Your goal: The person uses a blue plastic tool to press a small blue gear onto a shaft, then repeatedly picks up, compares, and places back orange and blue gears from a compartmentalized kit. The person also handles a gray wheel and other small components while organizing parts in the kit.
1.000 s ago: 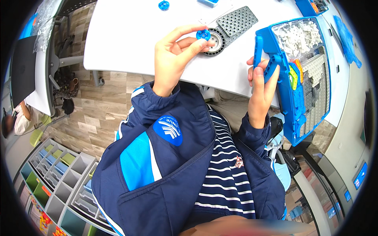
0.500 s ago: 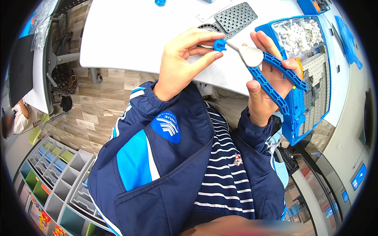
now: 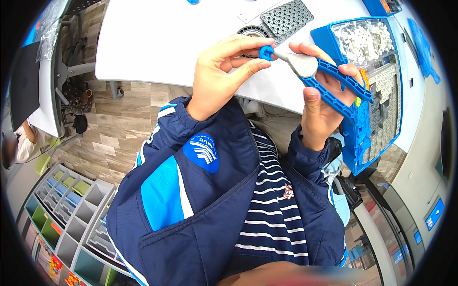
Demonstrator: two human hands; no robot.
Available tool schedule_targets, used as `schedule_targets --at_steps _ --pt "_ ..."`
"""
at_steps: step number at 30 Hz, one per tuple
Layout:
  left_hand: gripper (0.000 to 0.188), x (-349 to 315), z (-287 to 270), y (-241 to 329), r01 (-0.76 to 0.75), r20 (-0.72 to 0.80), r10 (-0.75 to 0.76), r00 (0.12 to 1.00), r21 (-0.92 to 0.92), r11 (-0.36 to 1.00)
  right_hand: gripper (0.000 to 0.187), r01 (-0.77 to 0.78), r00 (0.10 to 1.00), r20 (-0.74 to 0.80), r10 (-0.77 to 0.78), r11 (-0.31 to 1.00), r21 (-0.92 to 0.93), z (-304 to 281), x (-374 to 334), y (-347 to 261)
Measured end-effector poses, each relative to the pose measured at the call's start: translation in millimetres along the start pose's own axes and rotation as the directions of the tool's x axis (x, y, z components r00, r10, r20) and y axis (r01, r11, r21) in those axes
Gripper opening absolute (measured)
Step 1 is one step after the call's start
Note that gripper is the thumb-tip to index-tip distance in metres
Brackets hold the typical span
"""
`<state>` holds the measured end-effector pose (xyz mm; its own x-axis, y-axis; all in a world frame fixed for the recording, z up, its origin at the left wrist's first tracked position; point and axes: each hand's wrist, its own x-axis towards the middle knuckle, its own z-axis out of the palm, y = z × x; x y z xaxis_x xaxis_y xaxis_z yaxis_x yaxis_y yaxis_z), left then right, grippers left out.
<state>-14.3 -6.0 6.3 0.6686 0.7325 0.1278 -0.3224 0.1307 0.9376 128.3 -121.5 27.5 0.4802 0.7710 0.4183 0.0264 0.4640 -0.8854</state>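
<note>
Between the thumb and fingers of my left hand (image 3: 224,71) is a small blue plastic connector piece (image 3: 265,53). My right hand (image 3: 324,102) is wrapped round a pair of plastic pliers with blue handles (image 3: 338,104) and a grey head (image 3: 303,65). The pliers' narrow grey tip reaches left and meets the blue piece at my left fingertips. Whether the jaws clamp it or only touch it I cannot tell. Both hands are raised above the near edge of the white table (image 3: 143,43).
Beyond my hands on the table lie a grey perforated plate (image 3: 288,19) and a round black-and-grey wheel (image 3: 253,32). A blue case (image 3: 358,164) at the right holds a bag of white pieces (image 3: 365,40) and grey plates. Another small blue part (image 3: 192,1) is at the far edge.
The fingers of my right hand have closed in and the pliers' handles have come nearer each other. The lower handle has swung up a little. My left hand has barely moved.
</note>
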Motion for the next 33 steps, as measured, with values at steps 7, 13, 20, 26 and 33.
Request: schedule_targets --at_steps 7,13,20,26,33 --pt "0.031 -1 -1 0 0.022 0.118 -0.015 0.993 -0.061 0.998 0.043 -0.256 0.944 -0.165 0.286 0.949 0.185 -9 -4 -1" --pt "0.032 7 -23 7 0.121 -0.062 -0.128 0.990 -0.100 0.988 0.038 -0.294 0.878 -0.224 0.422 0.847 0.443 -17 -1 -1" --pt "0.035 5 -21 5 0.237 0.069 -0.227 0.971 -0.241 0.941 0.040 -0.245 0.923 -0.207 0.324 0.911 0.331 -3 3 -2" --pt "0.024 10 -16 13 0.442 0.264 -0.361 0.894 -0.393 0.806 0.048 -0.228 0.945 -0.185 0.270 0.949 0.220 10 0 -4" --pt "0.020 34 -17 25 0.277 -0.009 -0.281 0.960 0.212 0.937 0.057 -0.049 0.969 -0.244 0.032 0.997 -0.066 12 -2 0"
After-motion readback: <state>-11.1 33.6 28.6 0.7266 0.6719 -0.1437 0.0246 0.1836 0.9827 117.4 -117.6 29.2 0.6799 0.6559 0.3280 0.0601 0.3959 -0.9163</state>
